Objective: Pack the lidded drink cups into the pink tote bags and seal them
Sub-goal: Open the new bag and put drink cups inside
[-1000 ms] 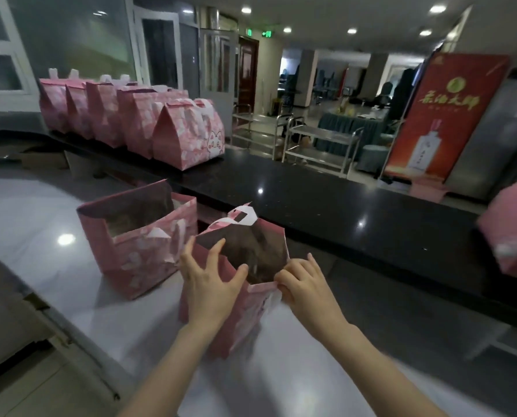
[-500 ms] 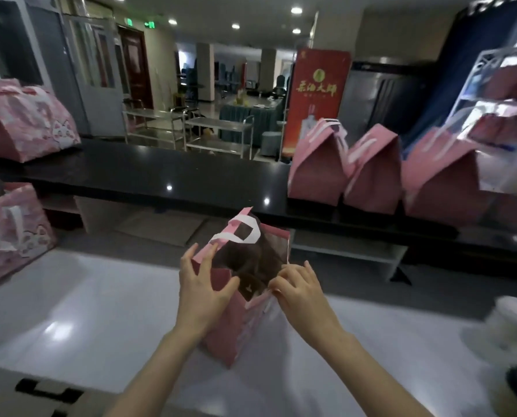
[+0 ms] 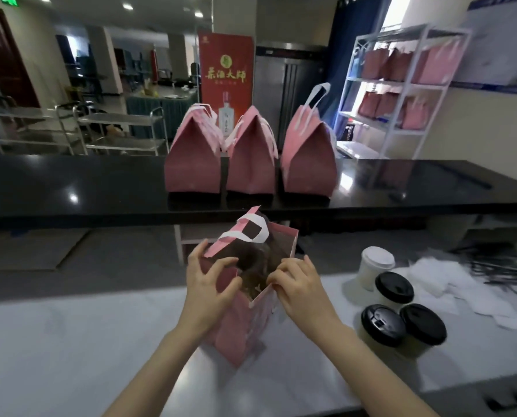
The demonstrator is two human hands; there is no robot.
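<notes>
An open pink tote bag [image 3: 245, 323] with a white handle stands on the white counter [image 3: 70, 341] in front of me. My left hand [image 3: 209, 281] grips its left rim, thumb inside the opening. My right hand [image 3: 299, 284] pinches the near right rim. The bag's brown inside shows; I cannot tell what is in it. To the right stand several lidded cups: one with a white lid [image 3: 376, 266] and three with black lids [image 3: 394, 287], [image 3: 382, 325], [image 3: 422, 325].
Three sealed pink bags [image 3: 251, 158] stand in a row on the raised black counter [image 3: 70, 182] behind. White napkins [image 3: 449, 281] and dark straws [image 3: 504, 266] lie at the right. A white shelf [image 3: 401, 85] with more pink bags stands at the back right.
My view has swung to the right, bringing the cups, napkins and shelf into sight. Both hands have kept hold of the open bag's rim.
</notes>
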